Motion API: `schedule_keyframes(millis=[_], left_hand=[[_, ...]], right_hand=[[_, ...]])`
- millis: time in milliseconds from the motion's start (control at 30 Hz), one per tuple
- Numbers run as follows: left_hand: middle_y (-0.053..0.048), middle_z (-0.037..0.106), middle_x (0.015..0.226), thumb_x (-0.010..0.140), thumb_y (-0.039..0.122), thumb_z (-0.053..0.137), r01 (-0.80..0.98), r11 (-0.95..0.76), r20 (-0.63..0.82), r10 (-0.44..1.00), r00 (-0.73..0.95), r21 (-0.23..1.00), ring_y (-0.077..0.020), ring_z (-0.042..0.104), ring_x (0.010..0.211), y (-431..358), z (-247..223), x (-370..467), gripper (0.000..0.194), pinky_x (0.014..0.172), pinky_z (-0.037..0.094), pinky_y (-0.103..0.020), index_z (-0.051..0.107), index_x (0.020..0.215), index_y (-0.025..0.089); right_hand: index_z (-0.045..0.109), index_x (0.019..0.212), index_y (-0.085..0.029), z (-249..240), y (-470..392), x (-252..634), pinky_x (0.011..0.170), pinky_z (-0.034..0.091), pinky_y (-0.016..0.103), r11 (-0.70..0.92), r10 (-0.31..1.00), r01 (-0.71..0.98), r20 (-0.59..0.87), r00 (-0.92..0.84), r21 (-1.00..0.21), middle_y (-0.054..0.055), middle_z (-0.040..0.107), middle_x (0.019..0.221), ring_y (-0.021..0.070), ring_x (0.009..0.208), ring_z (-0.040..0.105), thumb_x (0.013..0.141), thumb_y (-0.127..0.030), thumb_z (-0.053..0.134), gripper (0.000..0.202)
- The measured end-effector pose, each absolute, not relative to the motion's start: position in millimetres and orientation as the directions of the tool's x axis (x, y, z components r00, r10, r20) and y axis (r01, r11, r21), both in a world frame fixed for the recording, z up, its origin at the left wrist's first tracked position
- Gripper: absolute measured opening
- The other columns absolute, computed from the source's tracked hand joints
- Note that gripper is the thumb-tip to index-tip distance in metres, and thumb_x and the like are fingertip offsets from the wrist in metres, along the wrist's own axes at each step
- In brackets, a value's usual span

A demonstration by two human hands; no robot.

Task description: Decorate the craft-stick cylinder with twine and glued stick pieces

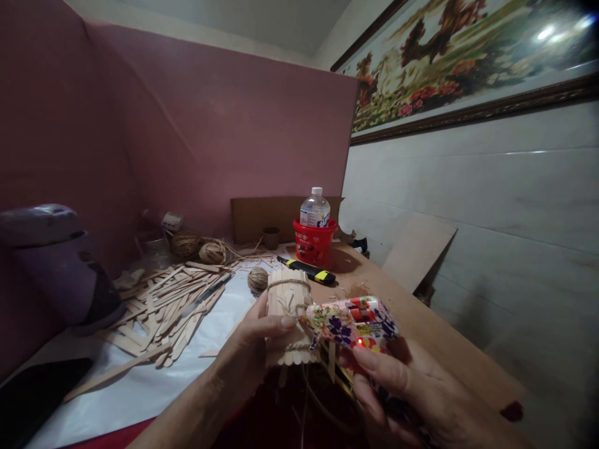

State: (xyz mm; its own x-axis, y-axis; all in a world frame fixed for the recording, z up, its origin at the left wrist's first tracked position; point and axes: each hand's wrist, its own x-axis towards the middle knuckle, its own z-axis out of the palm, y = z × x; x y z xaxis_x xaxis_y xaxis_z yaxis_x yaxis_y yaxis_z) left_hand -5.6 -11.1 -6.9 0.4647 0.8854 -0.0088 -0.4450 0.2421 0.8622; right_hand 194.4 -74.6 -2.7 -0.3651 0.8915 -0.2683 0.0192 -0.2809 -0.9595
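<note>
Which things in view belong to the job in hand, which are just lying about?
Likely in the job:
stick-covered cylinder, in left hand
floral glue gun, in right hand
loose sticks
twine ball

Probably just lying about:
plastic bottle, in red tub
purple container

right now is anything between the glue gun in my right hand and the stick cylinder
Nothing visible: the glue gun in your right hand has its tip by the stick cylinder, though your left hand has its thumb close.
</note>
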Motion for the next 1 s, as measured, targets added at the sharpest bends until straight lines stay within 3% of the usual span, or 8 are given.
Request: schedule_keyframes(millis=[200, 467, 733, 867, 1000], left_hand=[[-0.012, 0.072, 0.100, 0.071, 0.015, 0.063, -0.441, 0.230, -0.005, 0.891, 0.454, 0.868, -0.0253, 0.069, 0.083, -10, -8, -4, 0.051, 0.069, 0.055, -0.034, 0.055, 0.122, 0.018], [-0.009, 0.072, 0.090, 0.073, 0.014, 0.062, -0.449, 0.217, 0.014, 0.889, 0.457, 0.867, -0.0190, 0.067, 0.067, -11, -6, -4, 0.045, 0.068, 0.056, -0.033, 0.057, 0.118, 0.017], [-0.012, 0.072, 0.101, 0.071, 0.015, 0.065, -0.437, 0.239, -0.017, 0.891, 0.454, 0.867, -0.0218, 0.069, 0.074, -11, -6, -4, 0.052, 0.065, 0.055, -0.032, 0.054, 0.121, 0.018], [-0.011, 0.071, 0.105, 0.071, 0.014, 0.064, -0.453, 0.258, -0.026, 0.889, 0.457, 0.854, -0.0243, 0.070, 0.083, -12, -5, -4, 0.052, 0.067, 0.055, -0.033, 0.053, 0.121, 0.018], [-0.013, 0.072, 0.105, 0.070, 0.014, 0.065, -0.454, 0.252, -0.015, 0.886, 0.464, 0.855, -0.0240, 0.070, 0.081, -10, -6, -3, 0.053, 0.066, 0.055, -0.031, 0.053, 0.122, 0.017]], right_hand=[[0.055, 0.066, -0.017, -5, -78, 191, 0.035, 0.018, 0.013, -0.315, 0.915, -0.095, -0.276, -0.293, -0.944, -0.009, 0.037, 0.048, 0.0011, 0.037, 0.027, 0.081, -0.061, 0.060, 0.047], [0.055, 0.072, -0.017, 0, -77, 194, 0.035, 0.022, 0.012, -0.315, 0.903, -0.057, -0.281, -0.325, -0.947, -0.008, 0.042, 0.049, 0.0016, 0.039, 0.031, 0.087, -0.058, 0.056, 0.044], [0.057, 0.083, -0.017, -1, -81, 189, 0.036, 0.019, 0.012, -0.301, 0.931, -0.122, -0.264, -0.252, -0.946, -0.007, 0.047, 0.053, 0.0009, 0.038, 0.030, 0.083, -0.057, 0.060, 0.040], [0.056, 0.071, -0.016, 6, -81, 190, 0.035, 0.018, 0.014, -0.255, 0.926, -0.066, -0.224, -0.305, -0.965, -0.008, 0.041, 0.046, 0.0023, 0.037, 0.030, 0.083, -0.059, 0.058, 0.045], [0.058, 0.070, -0.016, 10, -82, 188, 0.034, 0.021, 0.015, -0.251, 0.936, -0.085, -0.219, -0.274, -0.964, -0.005, 0.047, 0.051, 0.0031, 0.038, 0.030, 0.083, -0.060, 0.058, 0.045]])
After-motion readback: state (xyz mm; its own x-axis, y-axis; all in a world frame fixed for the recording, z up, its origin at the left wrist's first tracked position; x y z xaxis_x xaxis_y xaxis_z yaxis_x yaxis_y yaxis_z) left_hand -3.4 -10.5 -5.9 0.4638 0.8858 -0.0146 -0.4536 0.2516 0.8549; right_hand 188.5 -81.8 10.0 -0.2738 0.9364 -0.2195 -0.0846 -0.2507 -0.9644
